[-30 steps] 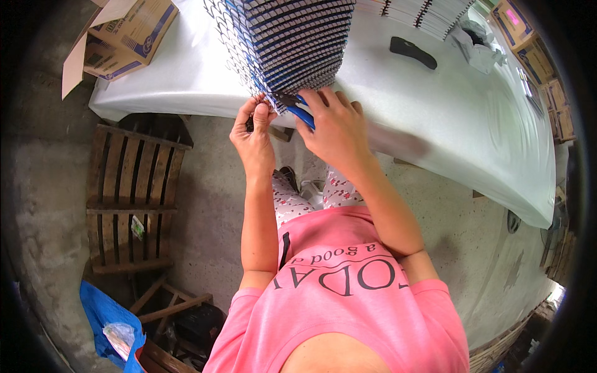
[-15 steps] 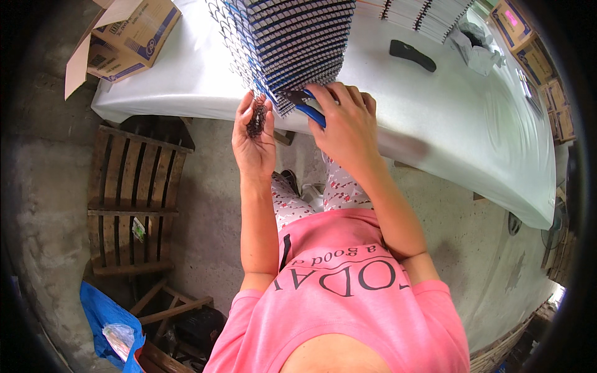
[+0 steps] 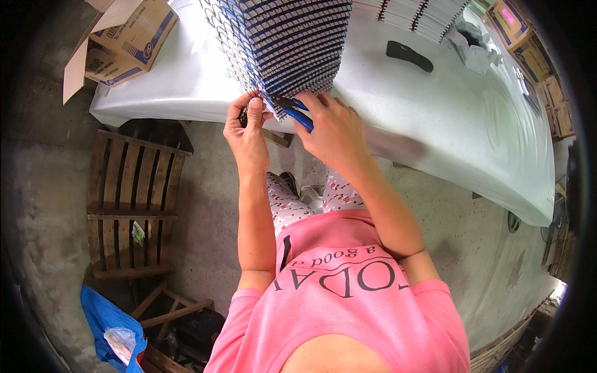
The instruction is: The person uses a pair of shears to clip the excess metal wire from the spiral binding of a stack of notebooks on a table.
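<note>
A tall stack of coil-bound notebooks [image 3: 295,50] stands at the table's front edge, its rows of dark spiral binding facing me. My right hand [image 3: 336,130] is closed around blue-handled pliers [image 3: 301,116], whose dark jaws reach the lower left corner of the stack. Beside that corner is my left hand [image 3: 250,137], fingers pinched at the coil ends. A small tangle of dark wire pieces [image 3: 244,115] sits in its fingers, mostly hidden now. Whether the jaws grip a wire is too small to tell.
A white-covered table [image 3: 460,124] spans the front. On it lie more coil-bound notebooks [image 3: 404,15], a dark curved object [image 3: 410,56], a crumpled plastic bag [image 3: 476,53] and an opened cardboard box [image 3: 127,46]. A wooden slatted rack [image 3: 132,199] stands on the floor at left.
My left hand has turned and closed its fingers over the wire pieces, reaching up to the stack's corner. My right hand with the pliers has shifted slightly left and down.
</note>
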`<move>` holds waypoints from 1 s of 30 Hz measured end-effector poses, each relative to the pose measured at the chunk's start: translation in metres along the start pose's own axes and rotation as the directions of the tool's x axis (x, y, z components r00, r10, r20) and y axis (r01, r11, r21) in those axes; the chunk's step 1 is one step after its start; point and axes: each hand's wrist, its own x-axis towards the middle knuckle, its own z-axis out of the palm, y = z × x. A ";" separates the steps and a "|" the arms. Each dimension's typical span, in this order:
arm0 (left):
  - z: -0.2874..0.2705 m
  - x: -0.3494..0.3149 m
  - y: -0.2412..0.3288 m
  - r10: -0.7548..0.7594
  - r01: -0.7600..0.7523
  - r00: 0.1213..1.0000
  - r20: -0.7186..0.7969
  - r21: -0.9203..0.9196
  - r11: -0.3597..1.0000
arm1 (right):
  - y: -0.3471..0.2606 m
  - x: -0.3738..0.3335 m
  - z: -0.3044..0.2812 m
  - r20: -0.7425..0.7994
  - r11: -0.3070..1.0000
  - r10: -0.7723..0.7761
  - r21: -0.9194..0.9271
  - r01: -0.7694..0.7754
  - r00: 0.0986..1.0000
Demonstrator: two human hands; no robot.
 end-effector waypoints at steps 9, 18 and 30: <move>0.003 -0.003 0.006 0.034 -0.028 0.998 -0.044 0.138 0.990 | 0.007 -0.006 -0.013 -0.050 0.998 -0.033 -0.056 0.031 0.998; 0.004 -0.005 0.005 0.050 -0.046 0.998 -0.026 0.132 0.990 | -0.005 0.005 -0.009 -0.119 0.991 -0.044 -0.127 0.029 0.992; 0.004 -0.002 0.001 0.021 -0.021 1.000 -0.018 -0.005 1.000 | 0.004 0.010 0.001 0.000 0.995 0.004 0.098 -0.004 1.000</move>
